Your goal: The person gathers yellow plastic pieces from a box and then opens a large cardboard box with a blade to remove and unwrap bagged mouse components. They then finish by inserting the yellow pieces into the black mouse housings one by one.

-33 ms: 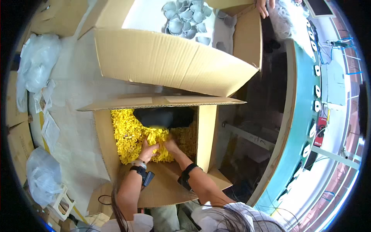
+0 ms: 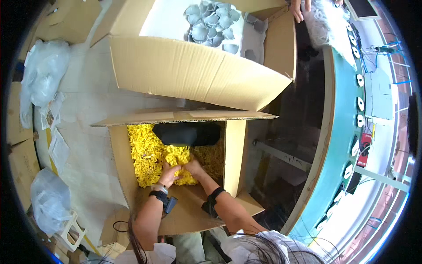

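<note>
A cardboard box (image 2: 236, 158) stands open in front of me, with many small yellow plastic pieces (image 2: 145, 154) inside. Both my hands reach into it. My left hand (image 2: 168, 174) and my right hand (image 2: 192, 167) are cupped around a heaped clump of yellow pieces (image 2: 177, 155), one on each side. The fingers curl into the pieces and are partly buried. Behind the clump, against the far wall of the box, lies a black bag or sheet (image 2: 189, 133). Each of my wrists wears a black strap, and the left one carries a small device (image 2: 169, 204).
Beyond stands a larger cardboard box (image 2: 198, 70) holding grey cup-shaped parts (image 2: 211, 26). Another person's hand (image 2: 300, 9) is at its far right corner. A green-topped bench (image 2: 327, 145) runs along the right. Plastic bags (image 2: 50, 200) and a cream plastic stool (image 2: 72, 231) are at left.
The yellow pieces between my hands now form a more compact clump. My right hand, blurred before, is steadier against its side. The view has shifted slightly.
</note>
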Available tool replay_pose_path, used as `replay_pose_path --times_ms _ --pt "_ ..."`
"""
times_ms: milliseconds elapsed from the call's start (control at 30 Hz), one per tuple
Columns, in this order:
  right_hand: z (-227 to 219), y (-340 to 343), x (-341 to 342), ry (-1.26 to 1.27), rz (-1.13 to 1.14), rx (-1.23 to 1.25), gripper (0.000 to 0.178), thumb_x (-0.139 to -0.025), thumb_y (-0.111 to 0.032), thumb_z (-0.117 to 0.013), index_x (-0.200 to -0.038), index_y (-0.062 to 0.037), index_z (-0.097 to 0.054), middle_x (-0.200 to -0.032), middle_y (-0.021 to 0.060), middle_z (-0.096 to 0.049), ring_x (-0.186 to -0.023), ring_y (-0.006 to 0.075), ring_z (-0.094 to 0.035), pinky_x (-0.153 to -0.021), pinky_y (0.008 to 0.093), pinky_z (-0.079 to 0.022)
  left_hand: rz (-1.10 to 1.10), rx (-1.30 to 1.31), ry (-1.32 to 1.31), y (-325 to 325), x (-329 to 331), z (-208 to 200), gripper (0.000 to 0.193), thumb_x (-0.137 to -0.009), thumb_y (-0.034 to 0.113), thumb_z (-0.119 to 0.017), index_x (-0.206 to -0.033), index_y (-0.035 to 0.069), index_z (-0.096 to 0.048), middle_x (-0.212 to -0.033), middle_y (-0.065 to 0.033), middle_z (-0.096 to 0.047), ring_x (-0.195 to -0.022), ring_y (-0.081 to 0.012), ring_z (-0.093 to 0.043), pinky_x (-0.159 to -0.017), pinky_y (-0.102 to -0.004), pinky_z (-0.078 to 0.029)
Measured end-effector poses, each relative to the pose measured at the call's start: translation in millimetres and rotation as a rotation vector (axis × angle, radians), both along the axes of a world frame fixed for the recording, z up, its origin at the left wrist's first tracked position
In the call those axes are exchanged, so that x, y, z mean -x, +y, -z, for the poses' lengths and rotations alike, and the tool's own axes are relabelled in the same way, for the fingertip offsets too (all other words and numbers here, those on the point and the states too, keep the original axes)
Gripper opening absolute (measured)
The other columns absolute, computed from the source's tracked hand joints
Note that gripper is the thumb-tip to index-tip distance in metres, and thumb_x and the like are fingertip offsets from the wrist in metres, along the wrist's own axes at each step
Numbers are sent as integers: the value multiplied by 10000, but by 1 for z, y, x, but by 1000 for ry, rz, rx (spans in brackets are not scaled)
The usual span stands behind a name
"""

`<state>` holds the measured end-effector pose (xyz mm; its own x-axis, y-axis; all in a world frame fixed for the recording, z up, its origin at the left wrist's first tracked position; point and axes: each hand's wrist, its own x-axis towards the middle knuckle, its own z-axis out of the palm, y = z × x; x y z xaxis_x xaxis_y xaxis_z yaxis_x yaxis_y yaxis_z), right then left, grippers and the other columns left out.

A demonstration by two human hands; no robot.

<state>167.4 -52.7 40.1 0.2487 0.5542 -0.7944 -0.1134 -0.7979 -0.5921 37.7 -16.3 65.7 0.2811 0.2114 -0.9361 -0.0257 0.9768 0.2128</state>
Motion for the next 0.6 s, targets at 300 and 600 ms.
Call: replay_pose_path --times_ms 300,600 --pt "-110 2 6 131 86 13 488 -696 133 -565 -1135 -79 -580 -867 52 -620 -715 110 -562 -583 236 -458 101 -42 4 1 7 -85 445 -827 126 -606 -1236 158 -435 -1099 -33 -528 -1016 -177 -523 -670 -451 -554" --pt "-268 -4 5 246 250 -486 468 -711 126 -582 -1116 -105 -555 -869 5 -586 -711 83 -540 -590 217 -447 202 -432 43 8 -9 -288 438 -810 105 -606 -1224 133 -466 -1081 -37 -559 -968 -197 -570 -707 -445 -547"
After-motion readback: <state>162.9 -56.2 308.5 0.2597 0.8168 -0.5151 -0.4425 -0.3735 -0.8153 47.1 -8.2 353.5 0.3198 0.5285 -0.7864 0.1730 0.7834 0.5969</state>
